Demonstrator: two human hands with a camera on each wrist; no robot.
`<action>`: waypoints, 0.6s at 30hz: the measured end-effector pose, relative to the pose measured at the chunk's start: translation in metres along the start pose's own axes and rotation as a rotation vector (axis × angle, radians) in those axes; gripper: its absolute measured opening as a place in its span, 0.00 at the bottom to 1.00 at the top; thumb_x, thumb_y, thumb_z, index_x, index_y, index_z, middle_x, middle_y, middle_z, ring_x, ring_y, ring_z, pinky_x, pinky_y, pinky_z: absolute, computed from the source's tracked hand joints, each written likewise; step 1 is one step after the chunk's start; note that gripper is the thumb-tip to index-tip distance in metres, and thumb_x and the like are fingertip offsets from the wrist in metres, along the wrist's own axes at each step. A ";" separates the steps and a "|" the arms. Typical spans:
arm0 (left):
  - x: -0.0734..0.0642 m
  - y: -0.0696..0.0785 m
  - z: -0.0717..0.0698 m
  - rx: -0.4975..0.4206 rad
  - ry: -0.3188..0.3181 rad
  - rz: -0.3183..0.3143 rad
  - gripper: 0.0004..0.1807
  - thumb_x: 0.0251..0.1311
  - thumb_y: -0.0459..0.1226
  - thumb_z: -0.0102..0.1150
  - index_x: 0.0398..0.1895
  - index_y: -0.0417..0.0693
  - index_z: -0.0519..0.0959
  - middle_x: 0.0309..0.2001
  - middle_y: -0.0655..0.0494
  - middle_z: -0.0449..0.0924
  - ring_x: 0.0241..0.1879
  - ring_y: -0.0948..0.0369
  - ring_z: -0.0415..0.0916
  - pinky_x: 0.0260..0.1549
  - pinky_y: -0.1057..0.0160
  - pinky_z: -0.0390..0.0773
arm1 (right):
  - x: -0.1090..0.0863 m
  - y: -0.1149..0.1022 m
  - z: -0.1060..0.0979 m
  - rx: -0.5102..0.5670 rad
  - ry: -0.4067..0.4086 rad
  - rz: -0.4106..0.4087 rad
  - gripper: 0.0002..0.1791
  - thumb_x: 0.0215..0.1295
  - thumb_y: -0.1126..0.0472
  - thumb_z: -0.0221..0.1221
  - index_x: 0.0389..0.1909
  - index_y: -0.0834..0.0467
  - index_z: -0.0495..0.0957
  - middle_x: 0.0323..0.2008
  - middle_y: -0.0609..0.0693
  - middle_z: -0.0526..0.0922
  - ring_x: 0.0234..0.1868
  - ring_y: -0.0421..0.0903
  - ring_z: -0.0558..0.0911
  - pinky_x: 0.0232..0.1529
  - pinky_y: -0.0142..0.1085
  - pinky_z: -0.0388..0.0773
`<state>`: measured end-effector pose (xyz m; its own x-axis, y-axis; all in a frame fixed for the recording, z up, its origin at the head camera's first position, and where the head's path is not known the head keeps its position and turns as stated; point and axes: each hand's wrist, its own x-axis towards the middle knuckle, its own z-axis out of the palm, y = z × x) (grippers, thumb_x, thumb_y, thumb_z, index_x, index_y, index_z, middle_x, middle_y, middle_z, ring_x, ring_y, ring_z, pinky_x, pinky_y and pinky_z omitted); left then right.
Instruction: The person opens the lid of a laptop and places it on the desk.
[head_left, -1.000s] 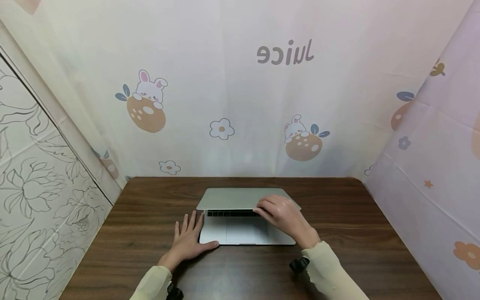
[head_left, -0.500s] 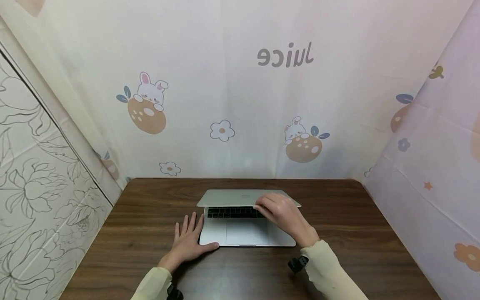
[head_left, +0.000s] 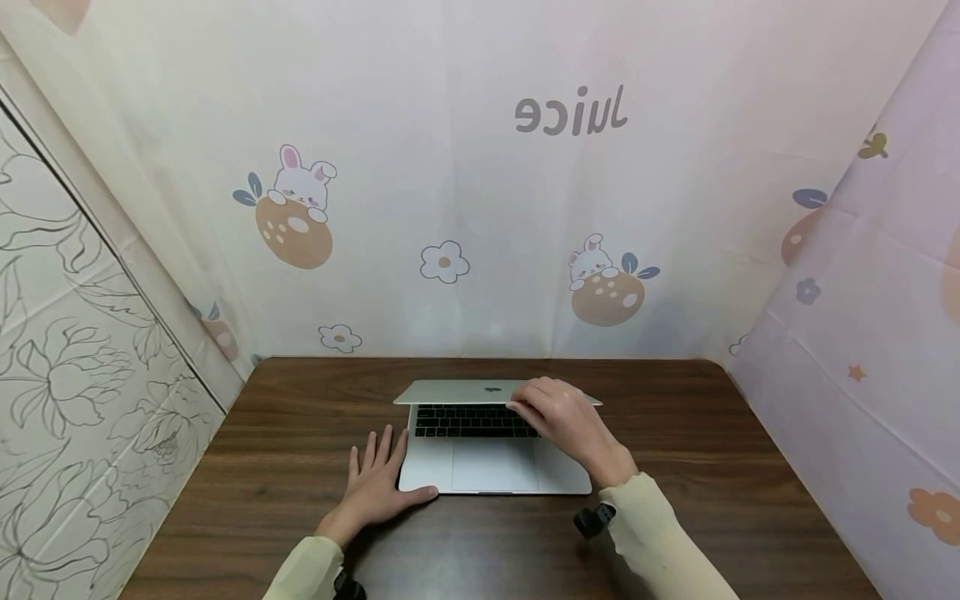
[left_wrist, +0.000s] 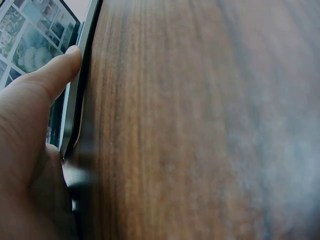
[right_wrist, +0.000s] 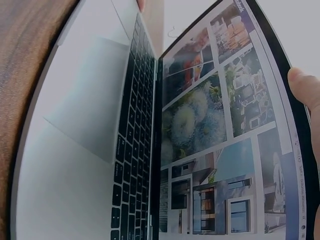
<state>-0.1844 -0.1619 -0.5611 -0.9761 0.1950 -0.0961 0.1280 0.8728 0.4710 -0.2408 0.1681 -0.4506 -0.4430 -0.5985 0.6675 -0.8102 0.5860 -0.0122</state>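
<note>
A silver laptop (head_left: 493,467) lies on the brown wooden table, its lid (head_left: 450,392) raised part way above the black keyboard (head_left: 472,421). My right hand (head_left: 566,425) pinches the lid's front edge right of its middle, thumb on the screen side. In the right wrist view the lit screen (right_wrist: 220,115) displays a grid of photos, and the thumb (right_wrist: 302,85) lies at its border. My left hand (head_left: 375,483) is spread flat at the base's front left corner, thumb along the front edge. The left wrist view shows that thumb (left_wrist: 60,70) touching the laptop's edge.
The wooden table (head_left: 300,417) extends around the laptop on all sides. Behind it hangs a pale curtain (head_left: 450,167) with bunny and fruit prints. A panel with flower line drawings (head_left: 67,375) stands at the left. Each wrist bears a small black camera (head_left: 594,521).
The lid has risen and tilted back, baring more of the keyboard. My right hand has moved up slightly with the lid's edge. The left hand stays in place.
</note>
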 end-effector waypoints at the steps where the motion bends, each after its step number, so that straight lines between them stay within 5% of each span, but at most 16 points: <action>1: 0.000 0.000 0.000 0.002 -0.003 -0.002 0.64 0.52 0.75 0.60 0.84 0.51 0.50 0.84 0.41 0.37 0.82 0.37 0.30 0.75 0.30 0.30 | 0.001 0.001 0.000 0.003 -0.002 0.002 0.16 0.78 0.48 0.55 0.39 0.53 0.85 0.35 0.44 0.87 0.35 0.40 0.84 0.36 0.35 0.84; 11: -0.002 -0.005 0.006 -0.074 0.082 0.055 0.65 0.50 0.76 0.60 0.83 0.48 0.52 0.83 0.38 0.41 0.82 0.35 0.32 0.74 0.30 0.26 | 0.009 0.005 -0.002 0.020 0.009 0.004 0.12 0.76 0.50 0.59 0.40 0.54 0.86 0.35 0.45 0.88 0.36 0.41 0.86 0.38 0.37 0.85; 18: -0.001 -0.006 0.009 -0.070 0.081 0.054 0.66 0.50 0.77 0.58 0.84 0.50 0.51 0.84 0.39 0.40 0.82 0.36 0.31 0.74 0.31 0.25 | 0.011 0.008 -0.002 0.003 -0.003 0.021 0.12 0.75 0.51 0.60 0.41 0.54 0.86 0.36 0.45 0.88 0.36 0.41 0.86 0.37 0.37 0.85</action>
<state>-0.1831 -0.1635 -0.5718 -0.9795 0.2015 0.0012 0.1710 0.8279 0.5342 -0.2515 0.1672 -0.4413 -0.4607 -0.5876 0.6651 -0.8018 0.5969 -0.0280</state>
